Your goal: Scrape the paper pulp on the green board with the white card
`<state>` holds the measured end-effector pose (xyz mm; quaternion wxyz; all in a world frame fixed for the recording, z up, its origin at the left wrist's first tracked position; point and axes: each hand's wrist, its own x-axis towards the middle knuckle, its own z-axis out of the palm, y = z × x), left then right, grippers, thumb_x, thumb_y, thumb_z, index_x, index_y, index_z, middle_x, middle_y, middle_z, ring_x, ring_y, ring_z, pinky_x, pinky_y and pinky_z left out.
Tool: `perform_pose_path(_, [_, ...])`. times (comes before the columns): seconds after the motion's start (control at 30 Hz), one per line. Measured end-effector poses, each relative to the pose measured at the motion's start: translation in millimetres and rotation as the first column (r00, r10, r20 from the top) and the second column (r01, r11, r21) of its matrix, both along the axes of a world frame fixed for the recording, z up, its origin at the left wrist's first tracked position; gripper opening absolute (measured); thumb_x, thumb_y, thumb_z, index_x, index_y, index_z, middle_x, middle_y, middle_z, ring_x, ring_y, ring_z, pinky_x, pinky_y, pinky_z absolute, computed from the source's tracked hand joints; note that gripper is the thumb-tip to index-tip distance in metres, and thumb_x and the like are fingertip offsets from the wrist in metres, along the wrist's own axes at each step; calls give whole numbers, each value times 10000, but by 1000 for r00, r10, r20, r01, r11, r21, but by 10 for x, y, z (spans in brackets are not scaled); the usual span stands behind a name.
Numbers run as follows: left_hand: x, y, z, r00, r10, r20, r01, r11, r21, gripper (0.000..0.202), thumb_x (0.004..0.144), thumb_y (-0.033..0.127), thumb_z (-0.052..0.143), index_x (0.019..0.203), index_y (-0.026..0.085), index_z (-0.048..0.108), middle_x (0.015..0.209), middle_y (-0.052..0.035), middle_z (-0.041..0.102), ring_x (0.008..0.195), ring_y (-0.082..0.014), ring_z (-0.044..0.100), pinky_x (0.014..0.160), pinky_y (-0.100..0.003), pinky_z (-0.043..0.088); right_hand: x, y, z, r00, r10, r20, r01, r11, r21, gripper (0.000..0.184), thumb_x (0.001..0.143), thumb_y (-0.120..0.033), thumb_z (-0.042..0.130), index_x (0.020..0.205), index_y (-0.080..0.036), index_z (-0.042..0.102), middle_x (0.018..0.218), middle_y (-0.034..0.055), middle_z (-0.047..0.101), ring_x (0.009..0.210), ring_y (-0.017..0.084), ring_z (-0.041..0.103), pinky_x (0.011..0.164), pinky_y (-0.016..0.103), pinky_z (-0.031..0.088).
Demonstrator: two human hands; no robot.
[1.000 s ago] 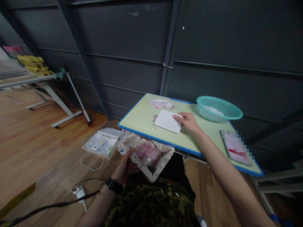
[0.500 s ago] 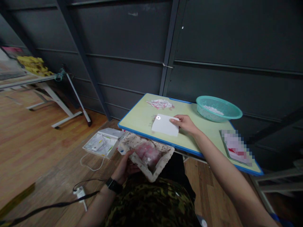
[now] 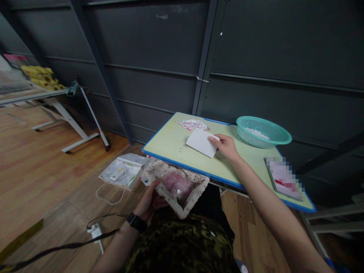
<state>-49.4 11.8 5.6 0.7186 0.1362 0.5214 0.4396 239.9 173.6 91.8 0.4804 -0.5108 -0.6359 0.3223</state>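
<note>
The right hand [image 3: 227, 148] pinches a white rectangular card [image 3: 201, 142], perhaps plastic, over the pale-yellow tabletop [image 3: 167, 142] near its front edge; the left hand [image 3: 150, 199], half closed, grips a brown-spotted white angular tray [image 3: 171, 198] below this edge.

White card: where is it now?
In the head view, the right hand holds the white card over the table, left of the green basket, in front of the white scraps.

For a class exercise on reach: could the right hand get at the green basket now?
Probably yes: the right hand is close to the green basket on the table, with nothing visible between, though it holds a white card that may need putting down.
</note>
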Motion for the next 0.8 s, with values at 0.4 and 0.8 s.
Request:
perform_pose_path(0.4, [-8, -8, 30, 1000, -3, -1, 3, 1000, 15, 242, 809, 421, 615, 771, 183, 616, 659, -49, 717, 582, -220, 697, 587, -347, 597, -249, 128, 59, 946, 233, 227, -259, 961, 95, 458, 764, -564, 616, 858, -130, 729, 808, 71, 704, 707, 180, 578, 614, 275, 416])
perform_pose_path(0.8, [-40, -2, 6, 999, -22, -32, 23, 999, 31, 295, 825, 454, 577, 766, 166, 608, 659, -52, 719, 609, -218, 704, 613, -340, 596, 12, 214, -20, 995, 33, -90, -39, 996, -75, 594, 566, -674, 718, 800, -129, 682, 634, 43, 626, 544, 137, 506, 465, 253, 392])
